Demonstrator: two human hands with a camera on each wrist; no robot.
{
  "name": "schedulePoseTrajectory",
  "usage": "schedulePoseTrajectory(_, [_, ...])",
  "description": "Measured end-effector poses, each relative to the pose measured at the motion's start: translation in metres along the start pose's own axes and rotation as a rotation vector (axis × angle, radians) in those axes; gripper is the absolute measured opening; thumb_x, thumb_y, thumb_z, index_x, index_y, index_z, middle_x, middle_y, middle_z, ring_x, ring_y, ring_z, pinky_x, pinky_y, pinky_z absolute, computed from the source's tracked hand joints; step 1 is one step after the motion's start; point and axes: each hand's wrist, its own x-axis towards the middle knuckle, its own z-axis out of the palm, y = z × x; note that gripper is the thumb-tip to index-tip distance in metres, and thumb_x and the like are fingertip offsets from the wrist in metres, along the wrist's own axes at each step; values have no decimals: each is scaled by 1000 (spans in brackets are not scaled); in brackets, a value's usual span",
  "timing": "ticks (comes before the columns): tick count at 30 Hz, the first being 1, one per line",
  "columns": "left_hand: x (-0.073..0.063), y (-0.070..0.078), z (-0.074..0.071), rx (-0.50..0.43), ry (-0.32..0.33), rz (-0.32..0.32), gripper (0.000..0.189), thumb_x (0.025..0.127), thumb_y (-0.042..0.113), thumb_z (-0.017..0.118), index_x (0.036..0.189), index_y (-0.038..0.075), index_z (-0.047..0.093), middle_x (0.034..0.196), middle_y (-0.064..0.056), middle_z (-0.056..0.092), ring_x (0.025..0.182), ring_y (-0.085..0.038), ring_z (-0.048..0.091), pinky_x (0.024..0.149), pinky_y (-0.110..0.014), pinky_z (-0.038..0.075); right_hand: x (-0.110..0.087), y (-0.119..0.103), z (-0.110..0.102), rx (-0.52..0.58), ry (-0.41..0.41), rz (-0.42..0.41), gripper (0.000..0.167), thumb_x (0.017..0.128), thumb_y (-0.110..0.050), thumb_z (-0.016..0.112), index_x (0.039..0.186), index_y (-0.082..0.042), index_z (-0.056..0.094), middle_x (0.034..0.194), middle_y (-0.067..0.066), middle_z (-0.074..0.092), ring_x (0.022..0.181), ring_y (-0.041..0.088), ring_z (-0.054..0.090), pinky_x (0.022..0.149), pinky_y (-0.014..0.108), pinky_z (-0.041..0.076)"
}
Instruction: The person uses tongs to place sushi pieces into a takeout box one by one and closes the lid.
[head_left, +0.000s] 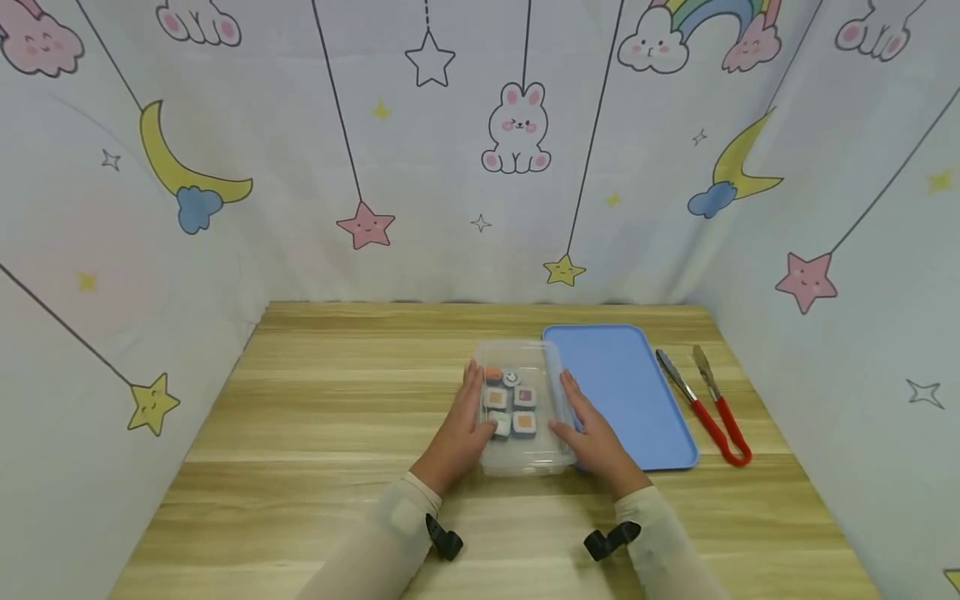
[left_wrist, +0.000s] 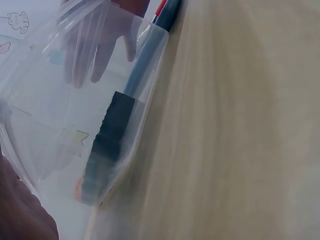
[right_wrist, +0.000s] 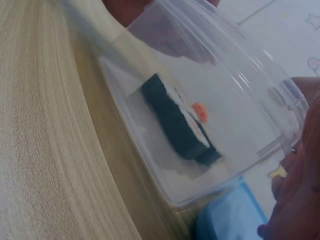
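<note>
A clear plastic box (head_left: 540, 450) stands at the middle of the wooden table, between my two hands. Several sushi rolls (head_left: 524, 397) sit inside it, mostly toward its left side, with white rice, dark wrapping and orange or reddish centres. My left hand (head_left: 456, 433) holds the left side, its fingers along the wall and its thumb over the top edge. On the opposite side, my right hand (head_left: 600, 440) grips the box the same way. From the right wrist, the dark wrapping of the rolls (right_wrist: 175, 122) shows through the wall, and the box bottom lies close over the table.
A blue tray (head_left: 630, 392) lies right of the box, which overlaps its left edge in the head view. Beyond it are metal tongs with red handles (head_left: 731, 433), spread apart. A patterned white cloth (head_left: 450, 167) hangs behind and at both sides of the table (head_left: 337, 400).
</note>
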Motion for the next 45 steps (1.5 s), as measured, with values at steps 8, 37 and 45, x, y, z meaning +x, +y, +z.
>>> schedulePoseTrajectory(8, [-5,2,5,17,26,-21,90,93,20,60,168,10,11,175,2,-5,159,-15,-5,127,-49,11,-1,-2,-3,-14,-10,-3,80,103,-19,65,166,-6,18,172,17,9,157,42,9,123,63,13])
schedulePoseTrajectory(37, [1,4,-10,143,33,-62,84,94,24,62,166,7,21,175,-4,6,159,-35,7,126,-53,16,12,-18,11,-230,-69,91,81,109,-25,55,166,-4,2,174,14,1,159,36,6,126,55,13])
schedulePoseTrajectory(45, [14,15,-22,303,-23,-39,86,95,36,67,166,12,24,174,-12,7,160,-33,3,125,-58,18,20,-24,-6,-305,-58,88,89,104,-37,63,168,-11,6,174,14,1,157,44,6,120,70,16])
